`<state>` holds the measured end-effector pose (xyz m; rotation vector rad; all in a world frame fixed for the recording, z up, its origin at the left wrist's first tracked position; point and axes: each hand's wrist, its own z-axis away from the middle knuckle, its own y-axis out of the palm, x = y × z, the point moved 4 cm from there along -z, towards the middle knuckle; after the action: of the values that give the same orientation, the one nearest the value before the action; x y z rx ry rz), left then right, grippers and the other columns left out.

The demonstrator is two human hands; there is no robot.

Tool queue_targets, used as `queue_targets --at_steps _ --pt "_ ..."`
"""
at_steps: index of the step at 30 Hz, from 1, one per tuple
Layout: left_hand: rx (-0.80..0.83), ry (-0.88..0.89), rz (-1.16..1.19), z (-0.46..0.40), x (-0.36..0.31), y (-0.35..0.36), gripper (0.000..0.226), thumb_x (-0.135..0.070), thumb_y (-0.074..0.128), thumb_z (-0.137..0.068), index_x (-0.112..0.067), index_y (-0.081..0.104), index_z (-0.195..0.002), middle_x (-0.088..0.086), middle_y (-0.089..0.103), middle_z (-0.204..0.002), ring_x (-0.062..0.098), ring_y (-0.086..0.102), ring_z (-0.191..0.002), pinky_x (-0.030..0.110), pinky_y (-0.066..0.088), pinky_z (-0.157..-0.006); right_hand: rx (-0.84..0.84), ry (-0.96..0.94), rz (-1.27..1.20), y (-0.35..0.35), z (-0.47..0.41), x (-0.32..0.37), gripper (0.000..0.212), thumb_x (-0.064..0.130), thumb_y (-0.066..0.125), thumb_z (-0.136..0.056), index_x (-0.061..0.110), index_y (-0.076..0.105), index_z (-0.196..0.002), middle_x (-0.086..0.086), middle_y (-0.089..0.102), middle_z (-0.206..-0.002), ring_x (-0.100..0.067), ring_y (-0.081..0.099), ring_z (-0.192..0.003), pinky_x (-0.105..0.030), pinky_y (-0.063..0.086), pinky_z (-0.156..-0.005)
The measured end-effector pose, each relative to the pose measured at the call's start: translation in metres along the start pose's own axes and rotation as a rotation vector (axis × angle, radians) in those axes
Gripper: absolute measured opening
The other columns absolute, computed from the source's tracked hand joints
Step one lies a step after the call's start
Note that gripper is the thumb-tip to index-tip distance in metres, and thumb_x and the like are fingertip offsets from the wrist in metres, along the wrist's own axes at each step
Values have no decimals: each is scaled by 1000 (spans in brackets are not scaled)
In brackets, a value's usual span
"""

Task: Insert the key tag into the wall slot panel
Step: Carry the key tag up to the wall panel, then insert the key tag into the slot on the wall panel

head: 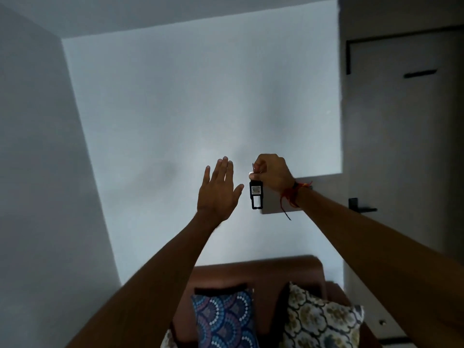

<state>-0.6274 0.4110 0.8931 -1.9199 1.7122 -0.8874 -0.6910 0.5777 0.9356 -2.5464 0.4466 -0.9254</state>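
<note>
The right hand (272, 172) is closed on a metal ring, and the black key tag (256, 194) hangs free below it, just left of the wall panel (273, 204). The left hand (217, 190) is open, holding nothing. The tag looks light, stiff and apt to swing; pinching its body should steady it for the slot.
</note>
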Motion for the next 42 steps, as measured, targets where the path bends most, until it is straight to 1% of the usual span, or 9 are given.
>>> queue_targets --at_steps 5,9,14,18,23,29,35,40,42 --pt "-18 44 49 -43 -47 32 74 -51 30 -112 -5 15 -168 12 12 -178 24 7 -167 49 8 -137 -24 14 55 -32 -14 -54 17 6 85 -72 6 67 -74 -2 71 -79 -16 65 -72 -13 43 -62" --pt "-24 60 86 -74 -75 66 73 -50 32 -112 -4 16 -167 13 13 -177 25 8 -167 49 8 -137 -35 66 113 -51 -28 -105 21 9 83 -72 15 64 -71 11 64 -73 -2 60 -67 -18 44 -65" --pt "-22 52 147 -123 -101 118 73 -49 31 -112 -4 13 -168 13 10 -178 24 5 -167 49 8 -136 -39 102 207 -78 -52 -165 31 8 83 -75 22 57 -66 4 68 -80 -13 64 -76 -22 48 -68" --pt "-32 23 214 -165 -117 163 74 -49 33 -113 -3 13 -167 15 10 -178 25 6 -167 49 7 -136 -40 119 283 -100 -82 -208 39 5 82 -76 25 51 -62 -7 72 -87 -13 60 -74 -19 44 -64" --pt "-34 27 281 -215 -139 219 74 -47 37 -112 -2 17 -166 17 14 -177 27 10 -166 51 9 -136 -43 132 342 -117 -121 -265 22 3 83 -76 11 62 -76 -14 75 -91 -14 59 -74 -13 42 -62" --pt "-2 42 299 -258 -173 284 73 -47 37 -112 -3 17 -166 16 14 -177 27 10 -166 51 10 -136 -41 194 343 -120 -146 -343 24 7 84 -75 9 62 -85 -5 72 -84 -16 63 -74 -21 47 -62" --pt "32 88 264 -281 -211 342 74 -47 41 -111 -4 19 -166 16 14 -177 27 11 -166 52 14 -135 -7 257 289 -106 -159 -426 31 7 83 -76 9 61 -98 -9 76 -82 -18 67 -73 -31 55 -73" --pt "70 48 259 -300 -226 396 74 -48 45 -109 -4 25 -165 16 22 -175 29 16 -165 55 16 -134 55 258 210 -84 -187 -496 33 5 82 -78 10 65 -105 -12 77 -83 -2 63 -64 -16 46 -60" --pt "80 28 242 -308 -228 418 73 -47 47 -108 -4 28 -164 16 24 -174 29 19 -164 55 17 -134 75 235 186 -74 -200 -521 31 6 81 -79 10 67 -107 -14 78 -85 3 61 -65 -13 42 -60"
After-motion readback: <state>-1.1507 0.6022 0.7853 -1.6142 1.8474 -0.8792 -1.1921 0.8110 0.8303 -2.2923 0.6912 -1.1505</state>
